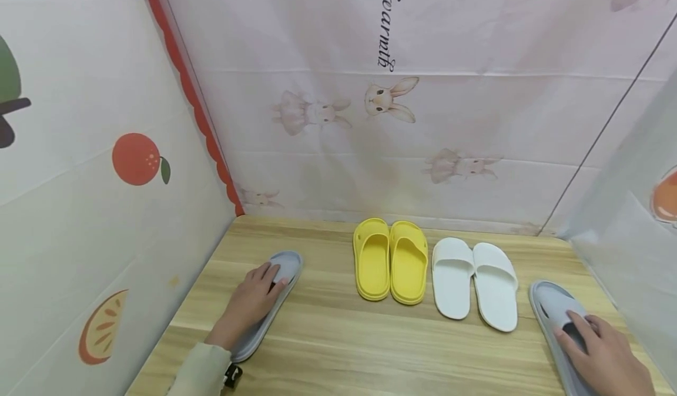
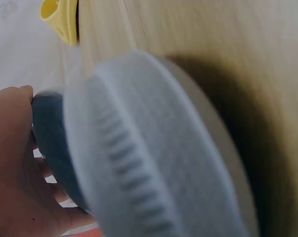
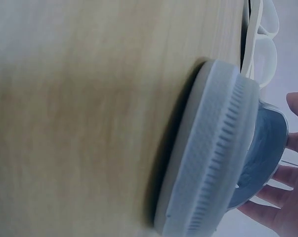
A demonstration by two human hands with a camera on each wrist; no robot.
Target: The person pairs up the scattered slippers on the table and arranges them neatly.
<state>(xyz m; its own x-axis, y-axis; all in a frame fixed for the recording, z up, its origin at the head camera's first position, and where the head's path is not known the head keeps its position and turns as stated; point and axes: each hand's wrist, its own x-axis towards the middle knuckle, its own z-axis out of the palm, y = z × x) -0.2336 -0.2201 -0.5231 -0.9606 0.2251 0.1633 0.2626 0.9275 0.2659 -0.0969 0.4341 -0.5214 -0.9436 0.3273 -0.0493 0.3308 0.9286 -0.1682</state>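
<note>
At the left of the head view, my left hand (image 1: 251,299) holds a grey slipper (image 1: 288,262) by its strap, thumb on one side and fingers on the other. In the left wrist view this slipper (image 2: 149,133) shows its ridged side, and a wide shadow falls on the wood beside it. My right hand (image 1: 608,355) holds the matching grey slipper (image 1: 550,299) by the strap at the far right. Its thick sole edge (image 3: 208,163) is close to the wood in the right wrist view; whether it touches is unclear.
Between the hands, a pair of yellow slippers (image 1: 372,267) and a pair of white slippers (image 1: 452,284) lie side by side near the back wall. Printed cloth (image 1: 338,184) covers the walls around the wooden surface (image 1: 338,337). A small black object (image 1: 233,376) is by the left sleeve.
</note>
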